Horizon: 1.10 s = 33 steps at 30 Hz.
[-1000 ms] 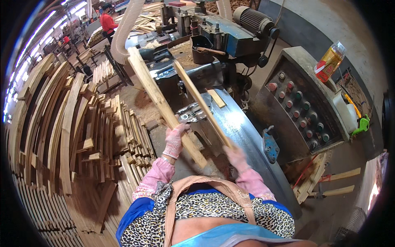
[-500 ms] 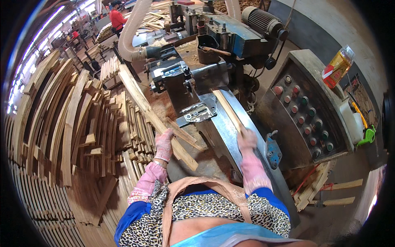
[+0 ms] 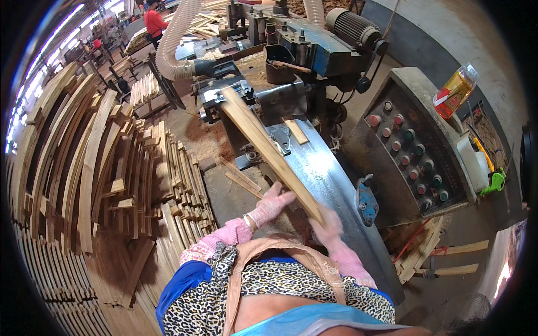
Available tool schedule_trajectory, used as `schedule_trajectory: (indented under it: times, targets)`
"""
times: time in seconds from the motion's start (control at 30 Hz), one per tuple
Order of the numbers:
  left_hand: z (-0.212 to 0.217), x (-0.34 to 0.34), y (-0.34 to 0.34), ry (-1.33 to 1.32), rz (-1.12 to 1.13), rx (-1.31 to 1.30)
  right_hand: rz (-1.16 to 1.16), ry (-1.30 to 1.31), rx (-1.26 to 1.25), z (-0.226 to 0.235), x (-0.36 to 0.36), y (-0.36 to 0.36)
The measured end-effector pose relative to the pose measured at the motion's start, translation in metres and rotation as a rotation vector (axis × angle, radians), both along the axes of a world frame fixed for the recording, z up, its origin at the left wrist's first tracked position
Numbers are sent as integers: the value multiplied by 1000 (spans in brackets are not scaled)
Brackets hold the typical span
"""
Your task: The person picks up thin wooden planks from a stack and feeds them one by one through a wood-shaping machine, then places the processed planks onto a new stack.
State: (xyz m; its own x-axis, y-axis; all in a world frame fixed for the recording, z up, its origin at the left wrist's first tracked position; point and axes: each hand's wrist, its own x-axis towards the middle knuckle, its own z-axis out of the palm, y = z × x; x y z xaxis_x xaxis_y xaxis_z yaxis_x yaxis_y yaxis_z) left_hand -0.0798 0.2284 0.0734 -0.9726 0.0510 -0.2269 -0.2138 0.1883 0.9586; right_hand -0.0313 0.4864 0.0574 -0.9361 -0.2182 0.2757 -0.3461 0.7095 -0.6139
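A long wooden board [image 3: 274, 155] slants over the machine's near end, its far end raised near the metal guide fittings. At its near end my right hand [image 3: 327, 227], in a pink glove and smeared by motion, grips it. My left hand [image 3: 271, 204], also gloved, is beside the board's lower left edge with fingers apart, holding nothing. Another wooden strip [image 3: 297, 132] lies on the shiny metal bed [image 3: 325, 162], its far part under the dark metal guard [image 3: 282, 102]. Two thin wood offcuts [image 3: 241, 177] lie left of the bed.
Stacked wooden strips [image 3: 95, 179] fill the left side. A control panel [image 3: 409, 151] with several buttons stands at right, a bottle of yellow liquid [image 3: 455, 92] on top. A blue bracket [image 3: 367, 201] sits by the bed's right edge. A ribbed hose [image 3: 171, 45] curves down behind; a person in red [image 3: 154, 22] is far off.
The long board has swung right from my left hand to my right hand, over the bed. My left hand has let go and moved right. The other strip has gone farther under the guard.
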Motion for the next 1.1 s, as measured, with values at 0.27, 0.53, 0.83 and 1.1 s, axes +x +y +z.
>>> schedule_trajectory:
  times: [0.27,0.53,0.83,1.1]
  targets:
    - [-37,49,-69,-312,180,2,-458,-259,585,-24,113,140]
    - [-19,21,-91,-56,227,-44,-291,84,432,-56,-108,8]
    - [181,32,-234,682,492,-1148,-222,201,219,-44,-95,18]
    - [281,130,-399,-17,695,-1866,-408,128,566,-42,89,159]
